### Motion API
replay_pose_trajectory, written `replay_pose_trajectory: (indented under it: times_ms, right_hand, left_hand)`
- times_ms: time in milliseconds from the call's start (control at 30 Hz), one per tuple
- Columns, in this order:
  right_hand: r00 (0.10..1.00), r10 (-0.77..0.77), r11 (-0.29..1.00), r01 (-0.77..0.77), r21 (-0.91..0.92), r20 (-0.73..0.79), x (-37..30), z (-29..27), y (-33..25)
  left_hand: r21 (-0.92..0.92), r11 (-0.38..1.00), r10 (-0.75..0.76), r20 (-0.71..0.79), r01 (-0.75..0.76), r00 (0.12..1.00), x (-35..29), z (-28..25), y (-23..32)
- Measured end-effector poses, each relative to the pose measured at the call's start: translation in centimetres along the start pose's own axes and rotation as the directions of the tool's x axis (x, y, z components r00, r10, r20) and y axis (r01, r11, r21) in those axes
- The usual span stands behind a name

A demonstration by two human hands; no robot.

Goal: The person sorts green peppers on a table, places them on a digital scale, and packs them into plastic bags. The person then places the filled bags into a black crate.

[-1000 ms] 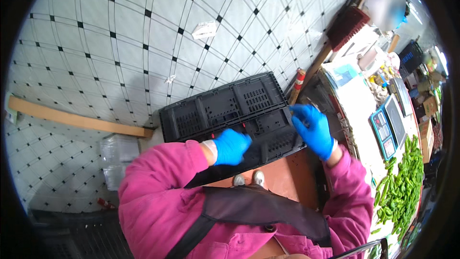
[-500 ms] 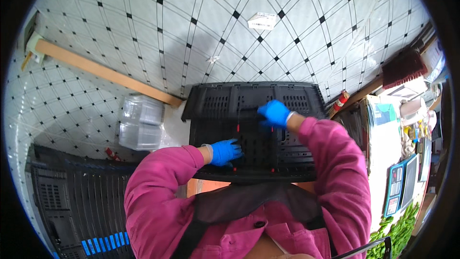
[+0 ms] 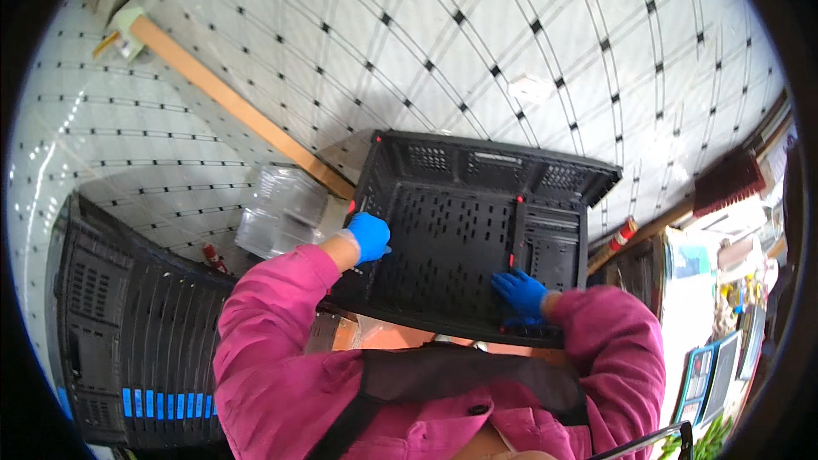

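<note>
Beyond the left edge of the desk [image 3: 685,311], a black folding crate [image 3: 443,238]: its left wall [image 3: 372,192], folded moments ago, now stands; its right panel [image 3: 552,243] lies flat. Left hand [image 3: 369,237], fingers curled, at the raised wall; right hand [image 3: 521,294], half-open, beside the panel; grips indeterminable.

The crate [image 3: 452,238] sits directly before the person [image 3: 464,383]. The left hand [image 3: 369,237] is at the crate's left side; the right hand [image 3: 521,292] is in its front right part. Just left of the crate lie containers [image 3: 281,213], and farther left a stack of crates [image 3: 145,332]. A board [image 3: 230,98] runs leftward from behind the crate. Right of the crate, a table [image 3: 677,307] bears a scale [image 3: 711,375].
</note>
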State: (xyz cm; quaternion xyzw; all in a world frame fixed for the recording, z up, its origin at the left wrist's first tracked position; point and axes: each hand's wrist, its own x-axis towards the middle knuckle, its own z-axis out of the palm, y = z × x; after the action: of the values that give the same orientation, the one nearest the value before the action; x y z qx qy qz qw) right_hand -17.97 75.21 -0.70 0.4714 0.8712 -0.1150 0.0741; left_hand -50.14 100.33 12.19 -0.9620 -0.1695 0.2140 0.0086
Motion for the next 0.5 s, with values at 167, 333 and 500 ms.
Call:
replay_pose_trajectory:
  times_ms: [167, 333, 500]
  right_hand:
    - [0.874, 0.219, 0.976, -0.194, -0.103, 0.433, 3.1, -9.0, -1.7]
    - [0.729, 0.648, 0.661, -0.396, -0.637, 0.22, -9.8, -16.5, 1.0]
    - [0.328, 0.804, 0.553, -0.718, 0.422, -0.496, -14.6, -11.5, 2.2]
  left_hand:
    - [-0.008, 0.968, 0.237, -0.316, -0.252, 0.919, 1.3, -3.4, 5.4]
    - [0.569, 0.807, -0.103, -0.128, 0.158, 0.986, -4.1, 1.5, -2.8]
    - [-0.623, 0.67, -0.61, -0.151, 0.404, 0.778, -5.2, 0.1, -3.0]
